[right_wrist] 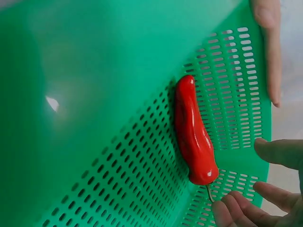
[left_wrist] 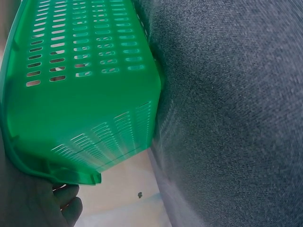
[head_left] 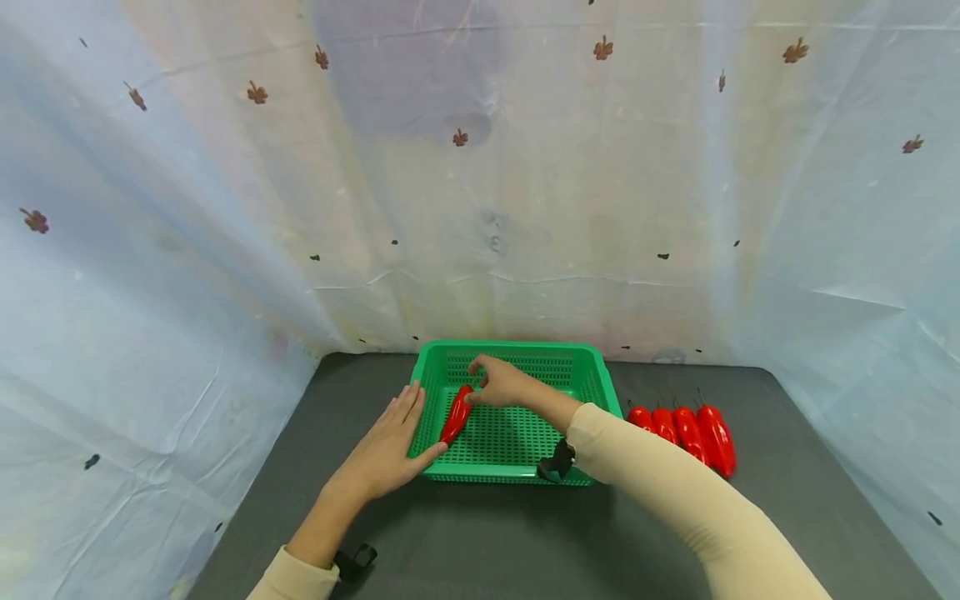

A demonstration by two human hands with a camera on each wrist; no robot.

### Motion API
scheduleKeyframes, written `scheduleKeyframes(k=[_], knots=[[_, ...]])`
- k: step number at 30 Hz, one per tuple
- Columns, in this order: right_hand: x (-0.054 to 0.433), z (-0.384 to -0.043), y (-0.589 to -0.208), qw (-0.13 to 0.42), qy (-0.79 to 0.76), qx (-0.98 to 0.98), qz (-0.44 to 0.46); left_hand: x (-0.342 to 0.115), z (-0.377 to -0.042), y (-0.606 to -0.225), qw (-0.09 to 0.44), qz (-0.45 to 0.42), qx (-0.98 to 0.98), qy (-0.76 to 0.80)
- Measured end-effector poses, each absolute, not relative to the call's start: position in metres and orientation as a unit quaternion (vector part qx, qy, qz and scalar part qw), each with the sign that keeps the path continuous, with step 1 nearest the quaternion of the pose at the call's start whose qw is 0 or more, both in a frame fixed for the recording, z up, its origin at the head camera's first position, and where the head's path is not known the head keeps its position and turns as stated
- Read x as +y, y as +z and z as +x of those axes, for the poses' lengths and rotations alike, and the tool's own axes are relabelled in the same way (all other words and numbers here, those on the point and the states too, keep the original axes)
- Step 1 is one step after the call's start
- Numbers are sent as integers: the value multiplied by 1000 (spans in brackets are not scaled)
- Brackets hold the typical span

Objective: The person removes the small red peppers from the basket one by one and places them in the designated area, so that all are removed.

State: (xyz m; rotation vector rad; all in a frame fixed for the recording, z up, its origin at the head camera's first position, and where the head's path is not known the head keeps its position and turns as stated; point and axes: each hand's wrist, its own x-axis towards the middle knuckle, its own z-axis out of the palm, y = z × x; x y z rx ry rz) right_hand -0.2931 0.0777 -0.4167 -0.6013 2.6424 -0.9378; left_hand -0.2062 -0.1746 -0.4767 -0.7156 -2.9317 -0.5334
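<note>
A green plastic basket (head_left: 502,472) with slotted walls stands at the back middle of the table. Inside it, along the left wall, lies one red pepper (right_wrist: 193,132) with a thin stem. My left hand (head_left: 386,446) rests on the basket's left rim, fingers straight and thumb out over the front left corner; the left wrist view catches only part of it, in shadow. Over the inside of the basket reaches my right hand (head_left: 501,383), its fingers loosely bent and apart. In the right wrist view those fingertips (right_wrist: 222,213) are beside the pepper's stem, with the thumb held away.
Several red peppers (head_left: 716,442) lie in a row right of the basket, partly behind my right sleeve (head_left: 660,475). The dark grey table (head_left: 480,542) ends at a pale plastic sheet (head_left: 525,208) hung behind and at both sides.
</note>
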Motion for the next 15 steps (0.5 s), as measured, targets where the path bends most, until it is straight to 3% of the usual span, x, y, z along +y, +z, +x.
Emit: scheduleKeyframes(k=[15], knots=[[75, -314, -423, 148, -291, 920, -217, -175, -207, -477, 38, -233, -956, -173]])
